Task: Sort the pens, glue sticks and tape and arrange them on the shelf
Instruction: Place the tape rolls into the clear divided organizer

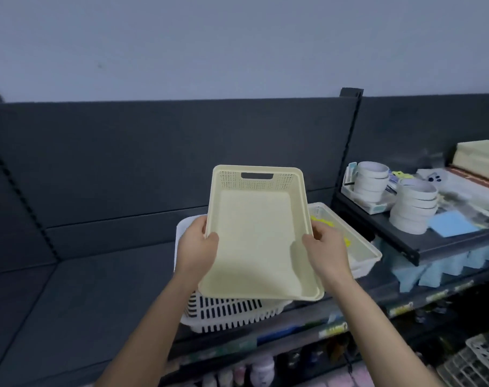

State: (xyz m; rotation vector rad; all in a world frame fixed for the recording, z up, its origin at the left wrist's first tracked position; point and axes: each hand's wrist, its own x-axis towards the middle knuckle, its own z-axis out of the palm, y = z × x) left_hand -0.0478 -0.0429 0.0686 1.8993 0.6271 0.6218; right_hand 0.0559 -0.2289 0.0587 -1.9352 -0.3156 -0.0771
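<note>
I hold an empty cream plastic basket [254, 233] tilted up above the dark shelf [78, 297]. My left hand [197, 247] grips its left rim and my right hand [325, 251] grips its right rim. Behind it to the right sits a second cream basket [360, 247] with yellow items inside, partly hidden. Under the held basket lies a white slatted basket [229, 314]. Two stacks of white tape rolls [370, 181] [413, 208] stand on the raised shelf at the right.
The raised dark shelf [433, 247] on the right also carries blue sticky notes [453, 227], packets and a cream box [481, 157]. Lower shelves below hold bottles and another white basket [478, 361]. A dark back panel [154, 157] rises behind the shelf.
</note>
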